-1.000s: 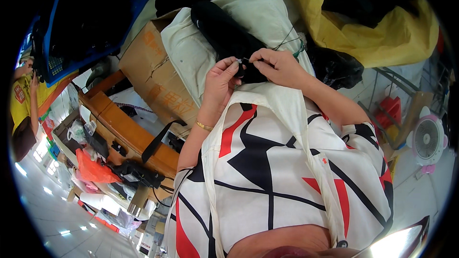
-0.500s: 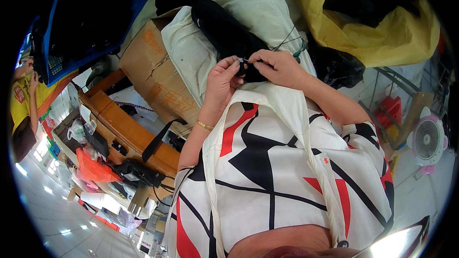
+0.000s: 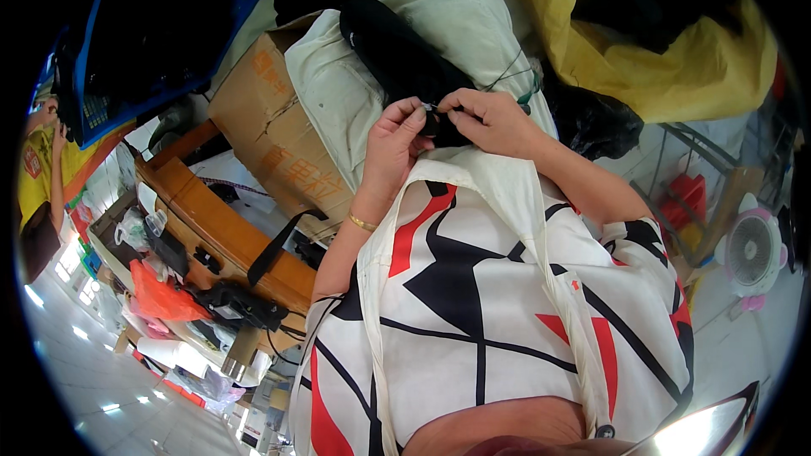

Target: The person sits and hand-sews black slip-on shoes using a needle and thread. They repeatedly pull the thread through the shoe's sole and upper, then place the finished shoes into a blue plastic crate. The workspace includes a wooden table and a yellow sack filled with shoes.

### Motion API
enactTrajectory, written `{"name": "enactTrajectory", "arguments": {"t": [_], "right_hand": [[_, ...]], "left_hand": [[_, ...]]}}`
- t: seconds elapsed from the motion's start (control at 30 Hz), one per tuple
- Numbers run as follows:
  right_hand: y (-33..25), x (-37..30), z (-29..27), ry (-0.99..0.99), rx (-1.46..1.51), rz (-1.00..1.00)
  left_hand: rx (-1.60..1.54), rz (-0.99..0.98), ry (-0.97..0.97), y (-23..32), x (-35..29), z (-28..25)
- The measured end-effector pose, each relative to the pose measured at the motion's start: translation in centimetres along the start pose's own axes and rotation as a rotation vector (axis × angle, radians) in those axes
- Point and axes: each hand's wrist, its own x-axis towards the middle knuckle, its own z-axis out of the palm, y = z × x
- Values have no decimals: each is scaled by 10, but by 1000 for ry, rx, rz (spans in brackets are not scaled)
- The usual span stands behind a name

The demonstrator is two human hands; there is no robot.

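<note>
A long black cloth piece lies over white cloth in front of me, its near end at my fingers. My left hand pinches a small pale, shiny piece at that near end, thumb against forefinger. From the other side my right hand closes in a pinch on the same spot, its fingertips almost meeting the left ones. What the right fingertips grip is too small to tell. Dark thread trails over the white cloth just beyond the right hand.
A cardboard box stands left of the white cloth, beside a wooden bench with bags. A yellow sack and a black plastic bag are at the right, above a fan. Another person's arm shows far left.
Both hands keep almost the same pinch at the same place, with only a slight shift of the fingers. The surroundings have shifted slightly in the view.
</note>
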Motion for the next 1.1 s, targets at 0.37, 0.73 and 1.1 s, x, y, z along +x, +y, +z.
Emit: {"name": "enactTrajectory", "arguments": {"t": [0.37, 0.73, 1.1], "right_hand": [[-9, 0, -3, -135, 243, 368], [-16, 8, 1, -199, 286, 434], [-6, 9, -9, -291, 122, 158]], "left_hand": [[193, 58, 15, 11, -5, 6], [218, 35, 25, 11, -7, 7], [154, 69, -16, 7, -9, 7]]}}
